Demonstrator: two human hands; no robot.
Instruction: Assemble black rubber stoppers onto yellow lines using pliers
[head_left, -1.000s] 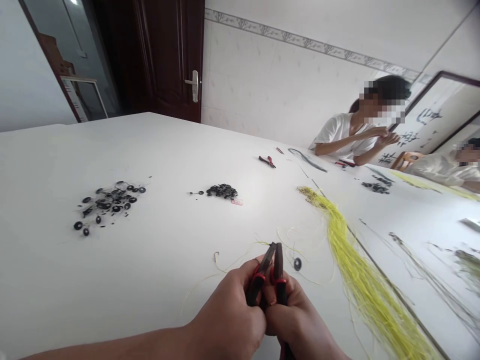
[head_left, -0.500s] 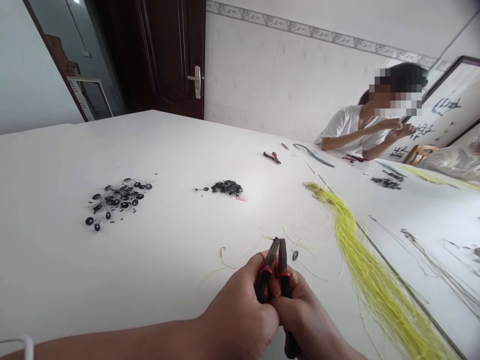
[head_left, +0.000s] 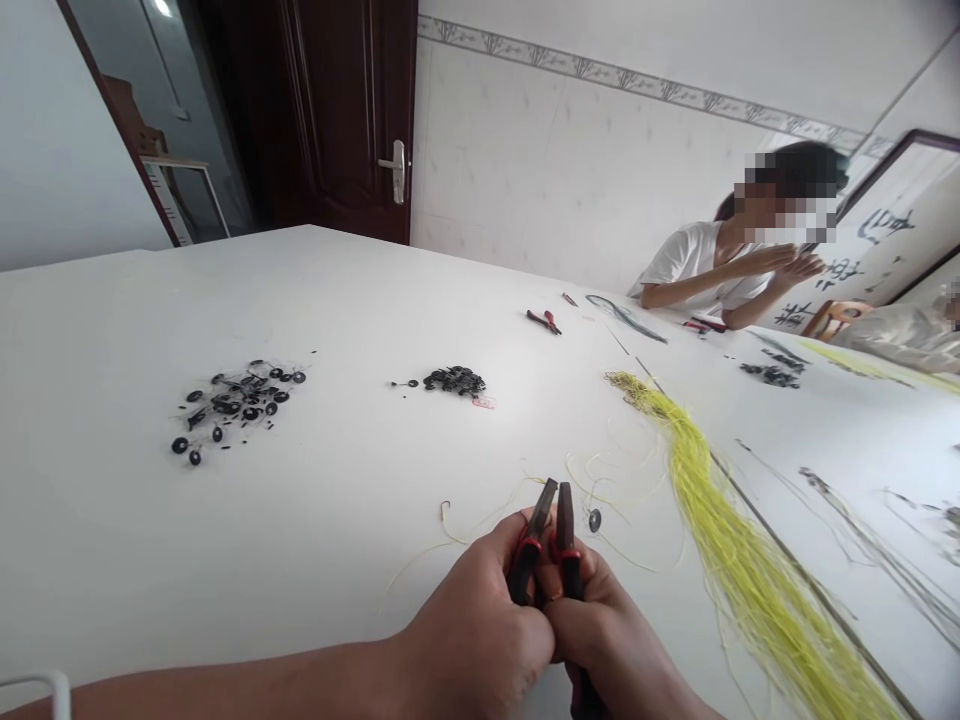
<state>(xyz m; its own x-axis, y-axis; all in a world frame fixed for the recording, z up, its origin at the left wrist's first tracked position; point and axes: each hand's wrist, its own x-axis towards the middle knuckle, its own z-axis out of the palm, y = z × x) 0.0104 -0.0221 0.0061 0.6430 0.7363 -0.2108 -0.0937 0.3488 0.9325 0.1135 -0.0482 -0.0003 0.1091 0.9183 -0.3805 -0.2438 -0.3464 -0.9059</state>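
Note:
Both my hands meet at the bottom centre over the white table [head_left: 330,300]. My left hand [head_left: 472,640] is closed around one handle of a pair of red-and-black pliers [head_left: 551,535]. My right hand [head_left: 611,645] is closed around the other handle. The jaws point away from me and stand slightly apart. A thin yellow thread [head_left: 480,525] with a small hook [head_left: 445,508] lies just in front of the jaws. A small black ring [head_left: 594,520] lies to their right.
A thick bundle of yellow threads [head_left: 735,530] runs along the right. Two piles of black rings [head_left: 232,400] [head_left: 452,380] lie further out, with a second pair of pliers [head_left: 544,321]. Another person [head_left: 720,265] sits at the far right. A dark door [head_left: 345,110] stands behind.
The pliers and my hands have stayed in nearly the same spot; the view shifted slightly. The other person's hands have lifted a little.

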